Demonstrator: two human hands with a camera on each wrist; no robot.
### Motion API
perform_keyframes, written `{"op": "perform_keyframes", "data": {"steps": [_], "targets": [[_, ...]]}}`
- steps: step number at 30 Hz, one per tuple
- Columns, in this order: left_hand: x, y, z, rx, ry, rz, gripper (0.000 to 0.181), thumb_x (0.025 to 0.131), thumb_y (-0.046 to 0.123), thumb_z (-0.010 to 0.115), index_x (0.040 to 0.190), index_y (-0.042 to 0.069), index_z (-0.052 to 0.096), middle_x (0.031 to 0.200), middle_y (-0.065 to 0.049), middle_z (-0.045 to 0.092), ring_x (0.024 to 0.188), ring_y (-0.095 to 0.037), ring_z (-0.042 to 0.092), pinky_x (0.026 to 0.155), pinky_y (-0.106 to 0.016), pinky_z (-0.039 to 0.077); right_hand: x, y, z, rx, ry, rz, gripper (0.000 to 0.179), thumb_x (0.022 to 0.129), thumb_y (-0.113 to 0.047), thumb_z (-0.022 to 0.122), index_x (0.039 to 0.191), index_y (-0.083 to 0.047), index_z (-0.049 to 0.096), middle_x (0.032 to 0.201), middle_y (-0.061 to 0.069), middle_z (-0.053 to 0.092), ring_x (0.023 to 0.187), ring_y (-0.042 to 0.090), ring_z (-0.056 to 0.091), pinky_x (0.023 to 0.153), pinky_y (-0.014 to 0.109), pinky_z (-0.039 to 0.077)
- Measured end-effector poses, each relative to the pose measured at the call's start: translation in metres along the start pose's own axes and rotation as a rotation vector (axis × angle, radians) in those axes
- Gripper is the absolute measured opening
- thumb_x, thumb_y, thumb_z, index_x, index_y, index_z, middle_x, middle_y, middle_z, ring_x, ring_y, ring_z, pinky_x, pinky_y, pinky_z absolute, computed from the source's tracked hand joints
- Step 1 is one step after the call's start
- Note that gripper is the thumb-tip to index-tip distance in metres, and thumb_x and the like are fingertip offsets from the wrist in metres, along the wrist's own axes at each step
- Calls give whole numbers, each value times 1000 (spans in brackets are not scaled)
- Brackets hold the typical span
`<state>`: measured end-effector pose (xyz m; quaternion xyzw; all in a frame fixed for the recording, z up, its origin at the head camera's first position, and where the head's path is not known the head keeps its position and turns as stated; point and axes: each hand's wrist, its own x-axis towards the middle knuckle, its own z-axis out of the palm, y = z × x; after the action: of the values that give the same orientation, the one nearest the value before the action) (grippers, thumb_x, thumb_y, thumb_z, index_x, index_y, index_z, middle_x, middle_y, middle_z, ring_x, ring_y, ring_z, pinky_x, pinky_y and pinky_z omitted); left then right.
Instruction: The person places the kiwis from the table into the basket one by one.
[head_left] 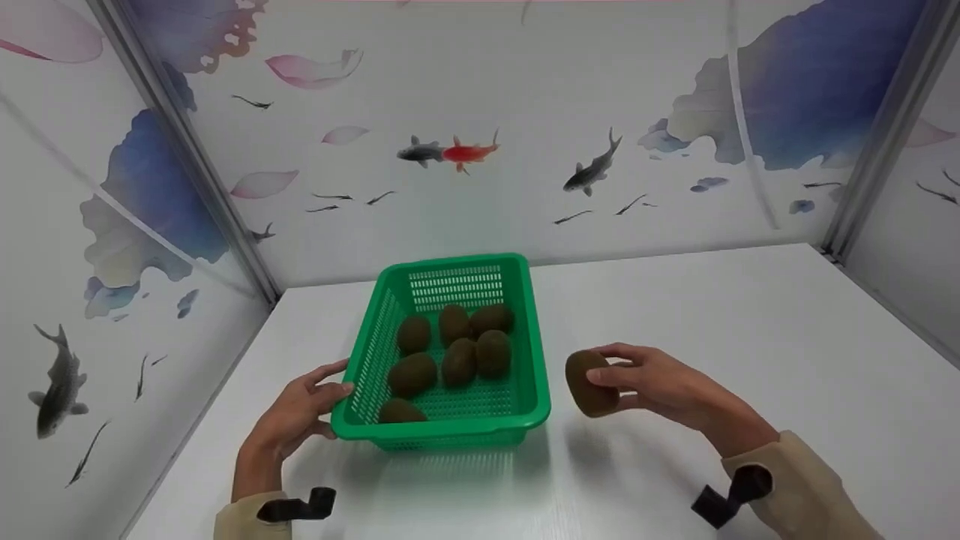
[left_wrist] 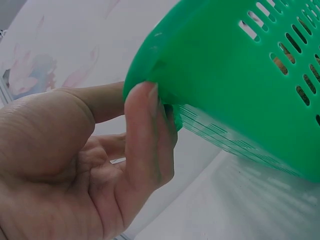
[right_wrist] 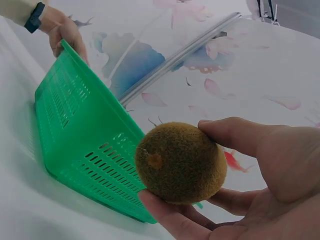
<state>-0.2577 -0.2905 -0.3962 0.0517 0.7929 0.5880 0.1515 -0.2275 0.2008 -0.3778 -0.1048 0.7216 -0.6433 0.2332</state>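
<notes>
A green plastic basket (head_left: 536, 360) with slotted sides stands on the white table, and several brown kiwis (head_left: 412, 375) lie in it. My left hand (head_left: 292, 416) grips the basket's left rim near its front corner; in the left wrist view, fingers of the left hand (left_wrist: 65, 155) curl at the rim. Just right of the basket, my right hand (head_left: 675, 386) holds a kiwi (head_left: 585, 386) between thumb and fingers. The fuzzy skin and one stem end of this kiwi (right_wrist: 182, 165) show in the right wrist view, where it overlaps the basket's side.
The white table (head_left: 720, 315) meets a back wall (head_left: 525, 202) painted with fish and petals. More painted panels stand at left and right, joined by metal corner posts (head_left: 187, 150). A black wrist mount (head_left: 735, 495) sits on each sleeve.
</notes>
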Motion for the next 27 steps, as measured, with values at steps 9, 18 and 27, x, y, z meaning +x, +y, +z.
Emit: {"op": "perform_keyframes", "data": {"steps": [9,18,27], "targets": [[-2,0,0,4,3,-4,73,101,31,61,158,7,24,119,-10,70,94,-17,71,66,-30,59,14,-24,17,-81,22,20,63,96,-35,68,143,-1,43,135,18,54,117,29,59,101,41,54],[0,3,2,10,6,6,73,100,32,61,158,7,25,125,-14,67,96,-19,72,68,-31,60,24,-41,32,-61,14,25,54,96,-30,64,140,-3,47,134,17,56,115,30,62,100,42,55],[0,0,1,-2,3,3,72,101,30,61,158,6,25,122,-12,69,95,-19,72,64,-30,59,39,-60,46,-26,-8,42,55,95,-28,66,141,-5,46,134,18,55,111,30,65,95,46,57]]}}
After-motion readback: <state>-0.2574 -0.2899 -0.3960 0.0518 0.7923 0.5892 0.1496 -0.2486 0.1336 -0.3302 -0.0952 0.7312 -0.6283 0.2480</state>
